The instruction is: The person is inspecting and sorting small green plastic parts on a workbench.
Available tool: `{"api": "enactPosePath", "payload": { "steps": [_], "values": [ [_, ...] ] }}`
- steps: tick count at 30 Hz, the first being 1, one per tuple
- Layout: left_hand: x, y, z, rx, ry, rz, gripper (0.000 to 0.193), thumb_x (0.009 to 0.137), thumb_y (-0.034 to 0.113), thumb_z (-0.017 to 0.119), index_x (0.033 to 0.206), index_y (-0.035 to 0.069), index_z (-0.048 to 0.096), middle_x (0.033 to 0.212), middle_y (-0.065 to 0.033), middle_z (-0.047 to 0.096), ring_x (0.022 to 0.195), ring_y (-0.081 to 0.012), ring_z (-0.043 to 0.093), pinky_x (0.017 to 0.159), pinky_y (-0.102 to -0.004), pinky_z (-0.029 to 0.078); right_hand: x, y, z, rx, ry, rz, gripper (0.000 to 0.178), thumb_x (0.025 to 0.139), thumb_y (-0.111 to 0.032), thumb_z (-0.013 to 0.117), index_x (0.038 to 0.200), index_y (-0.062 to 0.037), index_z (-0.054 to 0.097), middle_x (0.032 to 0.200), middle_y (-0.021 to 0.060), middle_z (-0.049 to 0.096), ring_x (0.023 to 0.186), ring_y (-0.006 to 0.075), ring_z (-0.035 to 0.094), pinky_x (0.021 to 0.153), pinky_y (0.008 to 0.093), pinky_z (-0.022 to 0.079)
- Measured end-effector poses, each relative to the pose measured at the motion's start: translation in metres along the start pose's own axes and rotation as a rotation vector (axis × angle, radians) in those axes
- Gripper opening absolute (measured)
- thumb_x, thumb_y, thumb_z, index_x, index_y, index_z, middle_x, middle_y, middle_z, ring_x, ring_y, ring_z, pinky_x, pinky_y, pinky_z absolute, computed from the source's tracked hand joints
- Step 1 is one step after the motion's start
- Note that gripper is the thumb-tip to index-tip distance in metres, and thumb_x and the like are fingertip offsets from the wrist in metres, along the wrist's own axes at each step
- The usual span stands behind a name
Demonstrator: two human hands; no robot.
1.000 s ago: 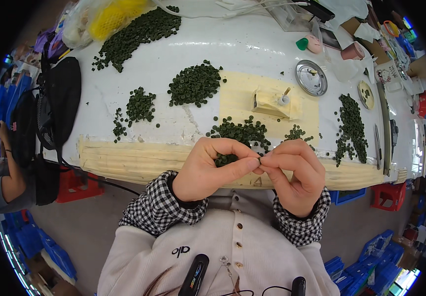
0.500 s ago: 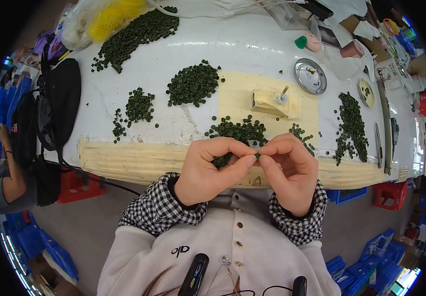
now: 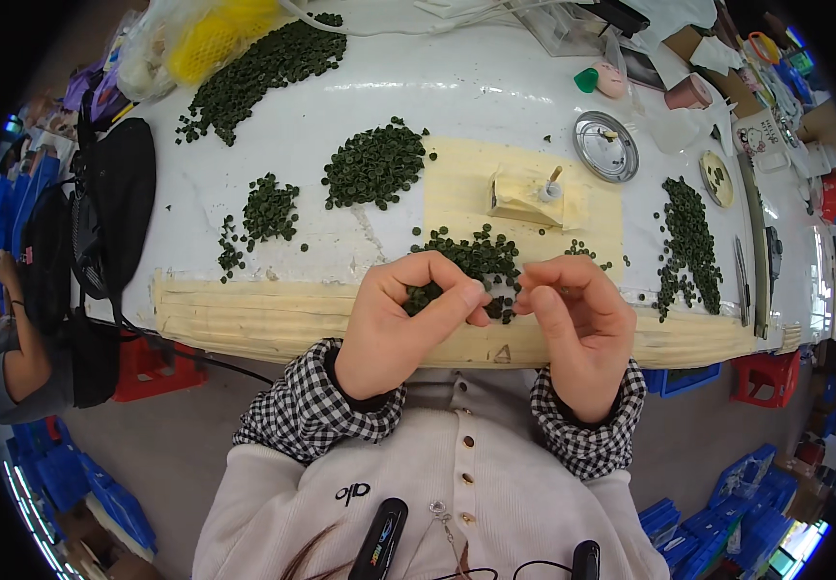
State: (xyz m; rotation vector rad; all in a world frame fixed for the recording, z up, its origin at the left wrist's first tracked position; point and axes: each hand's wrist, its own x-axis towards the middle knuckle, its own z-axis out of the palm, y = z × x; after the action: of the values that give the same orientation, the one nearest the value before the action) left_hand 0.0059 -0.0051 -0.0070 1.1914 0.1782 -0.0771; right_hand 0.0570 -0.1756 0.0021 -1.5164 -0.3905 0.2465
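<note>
My left hand (image 3: 394, 324) is over the near edge of the table, its thumb and forefinger pressed together in a pinch. Anything between those fingertips is too small or hidden to make out. A short gap away is my right hand (image 3: 587, 333), its fingers half curled and thumb apart from the forefinger, with nothing visible between them. Just beyond and partly behind both hands lies a pile of small dark green round pieces (image 3: 476, 256). A cream-wrapped block (image 3: 531, 201) with a small white cup and a brown stick stands farther back.
More green pieces lie in a middle heap (image 3: 376, 164), a smaller left heap (image 3: 271, 208), a far heap (image 3: 263, 82) and a right heap (image 3: 687, 246). Around them are a round metal lid (image 3: 605, 147), a yellowish dish (image 3: 717, 179), tweezers (image 3: 742, 280) and a black bag (image 3: 128, 203).
My hands were touching fingertip to fingertip around a small green piece. They have now moved apart, and the right thumb has lifted away from its forefinger.
</note>
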Motion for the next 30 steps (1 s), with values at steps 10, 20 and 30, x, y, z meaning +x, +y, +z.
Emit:
{"api": "enactPosePath", "payload": {
  "steps": [10,20,30],
  "values": [
    [0.003,0.000,-0.009,-0.532,-0.065,-0.077,0.021,0.096,0.016,0.034,0.095,0.001,0.049,0.076,-0.0075,0.056,0.048,-0.0041,0.028,0.045,-0.0190,0.025,0.011,-0.009,-0.037,-0.787,0.074,-0.257,0.008,0.071,0.002,0.066,0.077,-0.0005,0.061,0.073,0.0071,0.058,0.073,0.0202,0.053,0.066,0.0284,0.042],
    [0.005,0.001,-0.010,-0.541,-0.119,-0.092,0.023,0.098,0.018,0.035,0.107,0.002,0.048,0.080,-0.0070,0.057,0.051,-0.0042,0.031,0.047,-0.0186,0.027,0.014,-0.001,-0.031,-1.091,-0.110,-0.375,0.010,0.071,-0.007,0.067,0.077,-0.0056,0.059,0.075,0.0040,0.051,0.078,0.0236,0.046,0.073,0.0348,0.036],
    [0.007,-0.004,-0.009,-0.578,-0.094,-0.110,0.019,0.095,0.013,0.044,0.104,0.000,0.055,0.079,-0.0008,0.053,0.054,-0.0026,0.031,0.049,-0.0166,0.028,0.009,0.003,-0.022,-1.288,-0.151,-0.408,0.014,0.074,-0.008,0.061,0.083,-0.0042,0.051,0.083,0.0084,0.049,0.084,0.0258,0.044,0.076,0.0363,0.035]
  ]
}}
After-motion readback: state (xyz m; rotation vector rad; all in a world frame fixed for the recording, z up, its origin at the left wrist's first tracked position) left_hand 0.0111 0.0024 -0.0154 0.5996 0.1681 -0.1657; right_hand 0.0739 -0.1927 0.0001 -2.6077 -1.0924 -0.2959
